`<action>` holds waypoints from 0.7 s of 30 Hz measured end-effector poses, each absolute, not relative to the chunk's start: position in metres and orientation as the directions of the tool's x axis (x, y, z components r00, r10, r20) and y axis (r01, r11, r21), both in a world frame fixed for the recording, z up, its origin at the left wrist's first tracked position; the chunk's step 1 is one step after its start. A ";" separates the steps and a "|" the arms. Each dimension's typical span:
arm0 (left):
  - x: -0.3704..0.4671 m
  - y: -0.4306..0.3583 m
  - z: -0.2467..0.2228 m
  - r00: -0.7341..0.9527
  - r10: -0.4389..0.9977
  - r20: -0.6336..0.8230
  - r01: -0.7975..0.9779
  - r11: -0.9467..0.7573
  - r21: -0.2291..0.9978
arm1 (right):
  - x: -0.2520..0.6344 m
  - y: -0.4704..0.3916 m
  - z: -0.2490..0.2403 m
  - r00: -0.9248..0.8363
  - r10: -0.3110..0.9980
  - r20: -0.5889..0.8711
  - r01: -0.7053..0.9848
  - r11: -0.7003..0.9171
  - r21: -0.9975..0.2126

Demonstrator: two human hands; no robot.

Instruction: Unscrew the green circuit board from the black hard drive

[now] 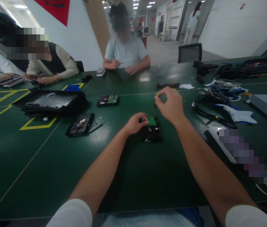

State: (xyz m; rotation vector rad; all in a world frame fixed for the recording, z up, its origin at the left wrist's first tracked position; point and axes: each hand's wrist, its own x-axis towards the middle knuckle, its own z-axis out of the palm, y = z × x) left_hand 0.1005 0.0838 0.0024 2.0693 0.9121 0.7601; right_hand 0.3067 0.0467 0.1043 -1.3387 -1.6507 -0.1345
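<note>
In front of me on the table lies a black hard drive [154,135] with a green circuit board [151,120] at its far end. My left hand [135,123] is closed at the drive's left side, with thumb and fingertips at the edge of the board. Pinched between the thumb and fingers of my right hand [173,104] is a slim screwdriver [155,103] with a yellow end. It points down, just beyond the far edge of the drive; whether its tip touches anything cannot be made out.
Left of the drive lie an opened drive casing [80,124], a loose circuit board [97,123], another hard drive [108,100] and a black tray [53,102]. To the right are black cables [204,112], a blue-white glove [239,114] and a phone [223,142]. Co-workers sit opposite.
</note>
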 end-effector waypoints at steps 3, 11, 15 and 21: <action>0.100 0.084 0.002 0.574 0.791 0.211 0.355 -0.473 0.806 | 0.306 0.046 0.104 0.089 0.706 0.702 0.791 0.378 -0.481; 0.100 0.085 -0.001 0.575 0.783 0.239 0.341 -0.495 0.799 | 0.308 0.049 0.102 0.043 0.705 0.708 0.797 0.403 -0.450; 0.100 0.085 -0.001 0.575 0.784 0.234 0.355 -0.497 0.792 | 0.309 0.050 0.100 0.068 0.711 0.700 0.793 0.387 -0.471; 0.100 0.086 -0.003 0.572 0.786 0.234 0.362 -0.498 0.788 | 0.308 0.049 0.102 0.007 0.719 0.695 0.783 0.428 -0.451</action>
